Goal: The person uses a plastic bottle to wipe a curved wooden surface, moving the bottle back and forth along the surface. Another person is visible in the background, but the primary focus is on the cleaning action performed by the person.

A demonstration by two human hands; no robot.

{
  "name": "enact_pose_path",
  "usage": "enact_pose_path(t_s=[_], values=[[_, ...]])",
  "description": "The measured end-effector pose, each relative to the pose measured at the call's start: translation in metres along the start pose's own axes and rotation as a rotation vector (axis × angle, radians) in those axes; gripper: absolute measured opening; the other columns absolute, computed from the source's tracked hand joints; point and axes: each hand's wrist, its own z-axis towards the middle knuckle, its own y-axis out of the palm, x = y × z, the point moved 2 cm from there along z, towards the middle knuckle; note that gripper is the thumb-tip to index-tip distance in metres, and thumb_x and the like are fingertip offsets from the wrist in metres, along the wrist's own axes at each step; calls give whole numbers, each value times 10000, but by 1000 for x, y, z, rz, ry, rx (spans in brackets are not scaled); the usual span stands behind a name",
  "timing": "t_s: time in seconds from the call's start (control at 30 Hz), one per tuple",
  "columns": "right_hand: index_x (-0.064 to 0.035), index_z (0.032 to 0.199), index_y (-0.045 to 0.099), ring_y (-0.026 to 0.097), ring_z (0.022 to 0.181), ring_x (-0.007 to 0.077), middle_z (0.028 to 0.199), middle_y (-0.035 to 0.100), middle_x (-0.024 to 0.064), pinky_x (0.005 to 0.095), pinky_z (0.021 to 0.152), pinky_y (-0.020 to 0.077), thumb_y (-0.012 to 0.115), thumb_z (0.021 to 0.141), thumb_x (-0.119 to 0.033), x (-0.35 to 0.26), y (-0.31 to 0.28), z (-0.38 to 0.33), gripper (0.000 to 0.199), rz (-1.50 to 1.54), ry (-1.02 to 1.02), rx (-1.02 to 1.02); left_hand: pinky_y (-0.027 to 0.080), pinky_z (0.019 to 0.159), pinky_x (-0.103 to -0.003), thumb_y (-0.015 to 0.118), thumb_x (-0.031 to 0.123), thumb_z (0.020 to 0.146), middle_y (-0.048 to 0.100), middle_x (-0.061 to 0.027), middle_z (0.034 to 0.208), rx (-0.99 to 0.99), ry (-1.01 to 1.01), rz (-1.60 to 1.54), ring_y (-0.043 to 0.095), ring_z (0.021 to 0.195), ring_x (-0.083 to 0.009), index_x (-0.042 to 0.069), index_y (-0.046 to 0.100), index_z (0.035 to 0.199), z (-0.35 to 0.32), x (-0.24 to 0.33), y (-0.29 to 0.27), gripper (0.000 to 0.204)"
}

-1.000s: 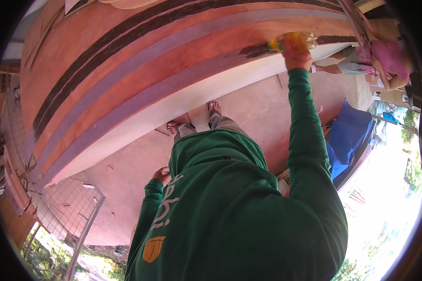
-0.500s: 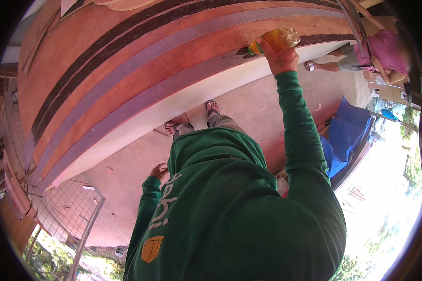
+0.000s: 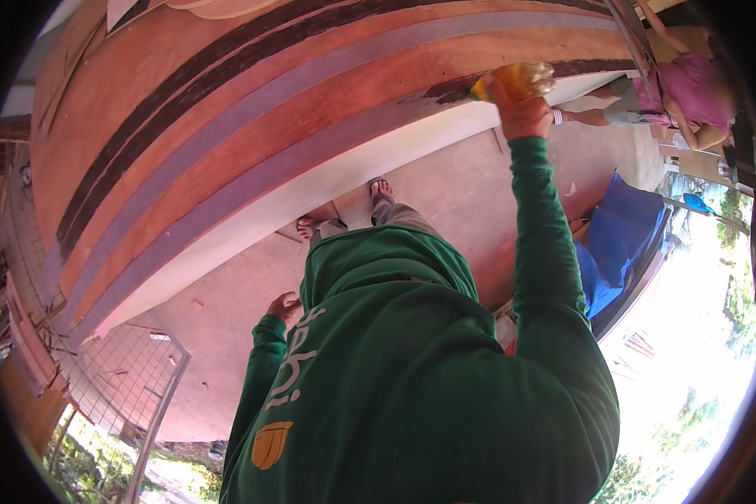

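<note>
Gripping a yellow-orange sponge-like pad, the right hand presses it against the dark brown stripe of the long striped wooden panel. The left hand hangs loosely curled and holding nothing, beside the green hoodie, above the reddish concrete floor.

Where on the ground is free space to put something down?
The concrete floor is bare between the striped wall, the wire fence and the left hand. It is crowded near the blue tarp and the seated person.
</note>
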Motion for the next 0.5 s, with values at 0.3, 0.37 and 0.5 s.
enact_pose_path(t_s=[0.3,0.37,0.5], values=[[-22,1049,756,741,902,253,1000,782,99,383,855,564,883,779,-476,0,-3,6,543,-105,4,5,526,1002,-412,789,511,891,617,-245,1409,22,36,57,623,1258,-298,22,461,1517,10,-8,-7,859],[-18,1066,750,749,885,259,981,782,113,386,848,578,888,757,-510,0,-8,10,598,8,62,-66,531,990,-408,787,514,892,619,-242,1407,31,7,50,628,1246,-291,29,461,1521,0,2,-4,858],[-12,1065,746,750,868,244,974,786,102,379,838,584,901,762,-456,-17,-4,-1,559,-74,-82,-26,559,923,-403,773,516,905,631,-224,1395,32,21,55,643,1206,-273,43,466,1523,-10,-5,-5,837]])
